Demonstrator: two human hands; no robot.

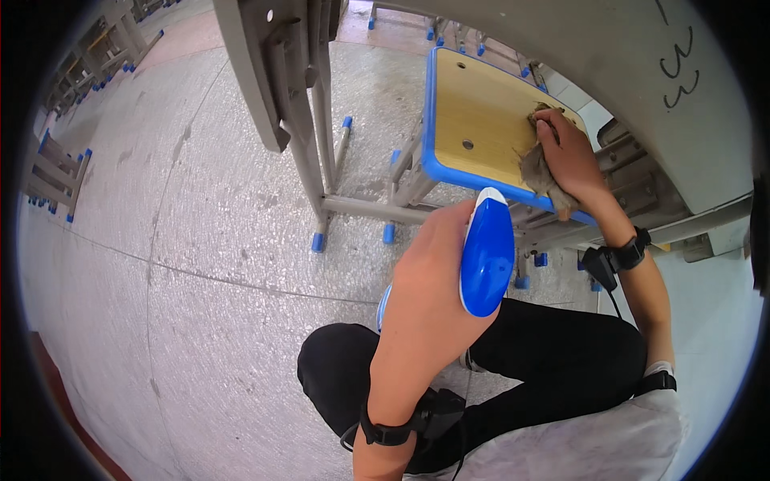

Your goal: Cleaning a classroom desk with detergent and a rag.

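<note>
In the middle of the view my left hand [433,282] is wrapped around a spray bottle with a blue and white trigger head [488,258]. Most of the bottle's body is hidden behind the hand. Farther off on the right, my right hand [568,153] grips a crumpled grey-brown rag [537,168] and presses it on the wood-coloured seat [493,108] of a stool. A blue edge strip runs around that seat, and part of the rag hangs over its near edge. The spray head is in front of the seat's near edge in this view.
Grey metal desk legs [307,120] stand left of the stool. A grey desk panel [631,66] with pen marks overhangs at the upper right. More stools or desks with blue feet [57,174] are at the left on the speckled floor [228,258]. My bent knees are below.
</note>
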